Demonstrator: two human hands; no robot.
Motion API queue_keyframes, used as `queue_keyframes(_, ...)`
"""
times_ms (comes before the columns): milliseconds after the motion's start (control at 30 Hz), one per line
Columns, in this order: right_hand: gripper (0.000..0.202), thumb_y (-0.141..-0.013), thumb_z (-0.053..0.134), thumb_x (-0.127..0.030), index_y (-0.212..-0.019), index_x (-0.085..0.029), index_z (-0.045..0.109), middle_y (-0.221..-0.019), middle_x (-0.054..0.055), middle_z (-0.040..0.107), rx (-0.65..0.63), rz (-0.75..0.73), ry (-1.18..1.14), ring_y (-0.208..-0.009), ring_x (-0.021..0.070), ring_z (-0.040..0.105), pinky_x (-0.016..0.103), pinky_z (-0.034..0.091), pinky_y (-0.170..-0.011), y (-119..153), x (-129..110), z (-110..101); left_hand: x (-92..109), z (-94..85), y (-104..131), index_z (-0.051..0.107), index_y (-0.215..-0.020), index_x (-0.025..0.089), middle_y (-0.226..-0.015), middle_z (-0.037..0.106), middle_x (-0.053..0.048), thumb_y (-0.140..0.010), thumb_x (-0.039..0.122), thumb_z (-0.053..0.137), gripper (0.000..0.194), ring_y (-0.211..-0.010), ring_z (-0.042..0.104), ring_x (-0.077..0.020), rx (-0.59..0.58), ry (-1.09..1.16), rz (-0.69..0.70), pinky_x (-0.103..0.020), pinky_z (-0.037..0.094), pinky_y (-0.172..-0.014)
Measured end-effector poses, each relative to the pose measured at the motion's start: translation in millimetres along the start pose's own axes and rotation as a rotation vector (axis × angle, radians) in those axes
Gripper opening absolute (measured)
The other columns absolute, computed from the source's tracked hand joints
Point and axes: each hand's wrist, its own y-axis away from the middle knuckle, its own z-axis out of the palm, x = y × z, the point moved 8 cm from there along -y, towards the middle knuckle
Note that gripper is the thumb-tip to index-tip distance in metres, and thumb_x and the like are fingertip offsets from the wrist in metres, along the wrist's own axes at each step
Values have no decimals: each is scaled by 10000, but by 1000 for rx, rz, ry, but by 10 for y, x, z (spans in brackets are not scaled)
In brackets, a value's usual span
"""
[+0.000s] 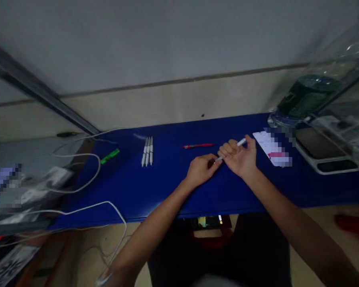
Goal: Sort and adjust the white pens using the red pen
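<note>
So the left hand (201,169) was pinching the thin end of a slim white plastic pen (241,142) over the shiny blue surface (167,187) — right hand (243,161) curled around the rest, just beside it. Looked to me like the pen was being worked two-handed, and the next move seemed to call for a steady grip at both ends. Three white-and-grey pens (147,151) lay side by side, a red pen (199,146) nearer. No readable brands — the dark green bottle label (299,95) was too blurry.
</note>
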Motion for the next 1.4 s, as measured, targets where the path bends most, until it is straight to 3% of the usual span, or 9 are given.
queue_keyframes(167, 571, -877, 438, -684, -550, -232, 314, -540, -32, 258, 40, -30, 78, -517, 135, 299, 318, 401, -577, -1, -21, 0, -19, -24, -7, 706, -954, 171, -723, 661, -5, -951, 504, 539, 373, -627, 562, -113, 8, 64, -22, -216, 382, -598)
queue_keyframes(267, 578, -859, 433, -737, -574, -235, 406, -577, -9, 378, 71, -63, 156, -566, 147, 407, 338, 456, -649, -11, -72, -14, -73, -51, -18, 713, -919, 159, -708, 647, 0, -930, 496, 578, 364, -610, 529, -100, 33, 171, -44, -212, 367, -585)
queue_keyframes(367, 532, -878, 429, -702, -657, -231, 536, -774, 51, 588, 100, -88, 229, -765, 187, 574, 359, 503, -755, -27, -135, -52, -169, -90, -42, 715, -922, 148, -702, 636, 5, -888, 492, 640, 354, -585, 500, -86, 64, 365, -91, -206, 359, -562)
queue_keyframes(467, 483, -908, 430, -654, -817, -233, 649, -981, 66, 665, 129, -110, 320, -936, 209, 622, 358, 524, -802, -46, -170, -100, -290, -181, -70, 713, -925, 136, -722, 657, -5, -823, 477, 720, 355, -559, 509, -74, 136, 618, -166, -202, 367, -536)
queue_keyframes(633, 458, -929, 506, -598, -1018, -202, 718, -963, 82, 683, 127, -166, 657, -841, 183, 623, 307, 515, -692, -44, -117, -106, -505, -410, -67, 670, -848, 142, -733, 644, -1, -797, 478, 757, 351, -531, 510, -53, 349, 983, -288, -183, 320, -456)
queue_keyframes(767, 413, -952, 541, -514, -1151, -192, 708, -867, 47, 653, -2, -203, 918, -741, 148, 602, 310, 507, -706, -20, 4, -11, -591, -506, -49, 628, -927, 168, -783, 643, 4, -820, 480, 745, 350, -594, 577, -67, 455, 1198, -280, -178, 373, -477)
queue_keyframes(900, 406, -937, 589, -458, -1240, -203, 678, -838, 24, 652, -101, -173, 1062, -720, 141, 614, 330, 517, -756, -10, 105, 35, -603, -496, -40, 634, -1076, 185, -774, 647, 2, -839, 481, 732, 391, -639, 614, -85, 476, 1184, -241, -190, 435, -527)
queue_keyframes(1100, 411, -947, 568, -420, -1285, -199, 641, -868, 36, 655, -232, -104, 1036, -720, 147, 620, 339, 530, -720, -12, 275, 76, -486, -310, -41, 689, -1137, 158, -800, 666, -14, -826, 415, 761, 410, -667, 612, -86, 350, 1079, -205, -208, 477, -580)
queue_keyframes(1400, 439, -964, 541, -385, -1354, -185, 544, -864, 40, 664, -202, -130, 1127, -721, 150, 618, 321, 508, -691, -20, 378, 20, -369, -368, -48, 683, -1207, 177, -981, 721, -62, -877, 420, 694, 410, -764, 645, -125, 325, 860, -117, -262, 520, -672)
